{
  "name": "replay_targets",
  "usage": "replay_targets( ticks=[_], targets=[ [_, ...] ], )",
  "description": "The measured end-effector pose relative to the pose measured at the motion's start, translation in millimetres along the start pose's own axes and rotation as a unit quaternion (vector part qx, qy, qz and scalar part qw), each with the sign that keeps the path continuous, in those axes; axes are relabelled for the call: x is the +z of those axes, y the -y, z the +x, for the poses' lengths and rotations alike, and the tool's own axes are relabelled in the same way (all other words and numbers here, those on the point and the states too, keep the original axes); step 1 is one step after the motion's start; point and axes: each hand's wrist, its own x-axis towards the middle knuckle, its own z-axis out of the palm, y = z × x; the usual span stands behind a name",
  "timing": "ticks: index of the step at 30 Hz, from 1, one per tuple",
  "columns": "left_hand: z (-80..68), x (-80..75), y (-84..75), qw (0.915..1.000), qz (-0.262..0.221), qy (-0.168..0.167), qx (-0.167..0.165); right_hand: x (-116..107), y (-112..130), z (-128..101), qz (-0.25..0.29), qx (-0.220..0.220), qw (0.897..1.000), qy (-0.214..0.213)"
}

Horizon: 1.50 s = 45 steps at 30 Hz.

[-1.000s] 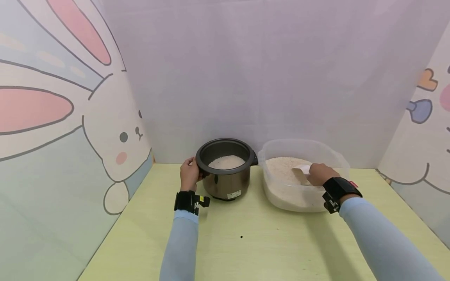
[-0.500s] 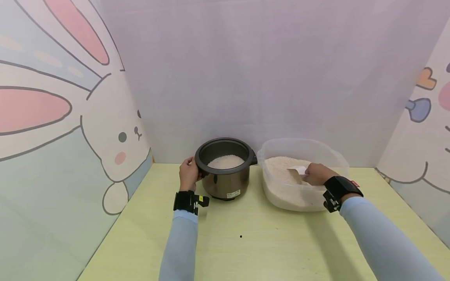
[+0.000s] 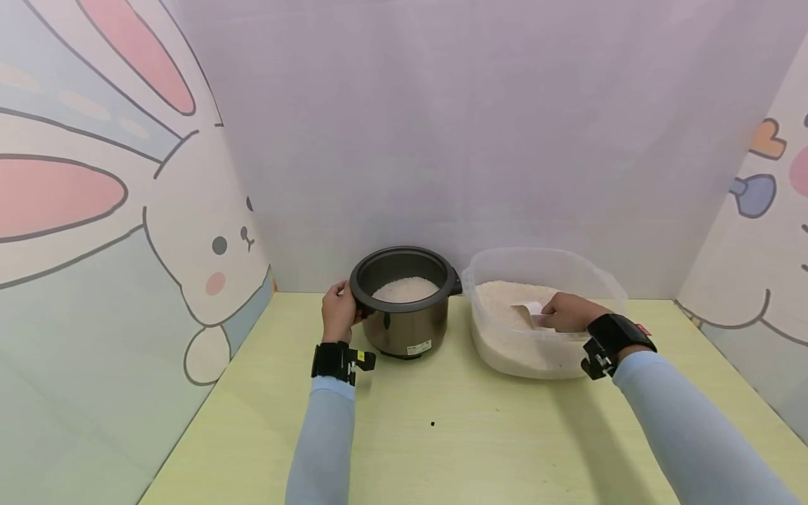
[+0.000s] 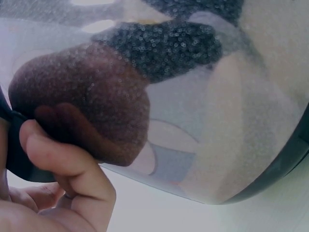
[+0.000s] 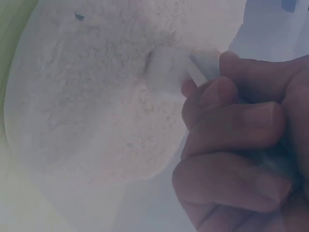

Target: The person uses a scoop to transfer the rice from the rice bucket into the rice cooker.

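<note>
Our left hand (image 3: 339, 312) grips the rice cooker pot (image 3: 404, 301) at centre frame; our right hand (image 3: 564, 313) clasps a white scoop (image 3: 527, 312) in the rice tub (image 3: 600, 280).

Your left hand (image 4: 53, 193) fills lower left corner, fingers (image 4: 72, 166) curled round dark handle (image 4: 19, 164) of pot. Shiny metal pot wall (image 4: 207, 121) crowds rest of view, very close, blurred. Wall mirrors your hand as dark brownish patch. Pale strip beneath pot is possibly worktop (image 4: 193, 217).
</note>
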Motion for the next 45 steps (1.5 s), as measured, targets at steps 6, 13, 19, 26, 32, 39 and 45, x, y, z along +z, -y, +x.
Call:
replay_targets(
  ticks=[6, 13, 19, 26, 32, 39, 45],
  targets=[
    [0.0, -0.6, -1.0, 1.0, 0.003, 0.006, -0.006, -4.7, -2.5, -0.1, 0.034, -0.007, 0.999, 0.026],
    [2.5, -1.3, 1.5, 0.9999, 0.006, 0.005, -0.009, -6.9, -0.5, -1.5, 0.1, 0.003, 0.994, 0.038],
    [1.1, -1.5, 1.9, 1.0, 0.006, 0.005, -0.005, -4.9, -1.4, -3.5, 0.206, 0.013, 0.977, 0.051],
    [1.1, -1.5, 3.2, 1.0, 0.004, 0.006, -0.001, -6.9, -4.4, -4.2, 0.262, 0.023, 0.963, 0.058],
    [2.1, -1.4, 3.1, 1.0, 0.004, 0.005, -0.001, -8.3, -4.0, -6.7, 0.289, 0.018, 0.956, 0.05],
    [2.4, -1.9, 2.7, 1.0, 0.005, 0.001, -0.002, -9.0, -3.3, -6.1, 0.32, 0.027, 0.946, 0.043],
    [2.7, -1.6, 2.3, 1.0, 0.002, 0.005, -0.005, -11.6, -7.4, -6.0, 0.396, 0.057, 0.916, 0.037]
  ],
)
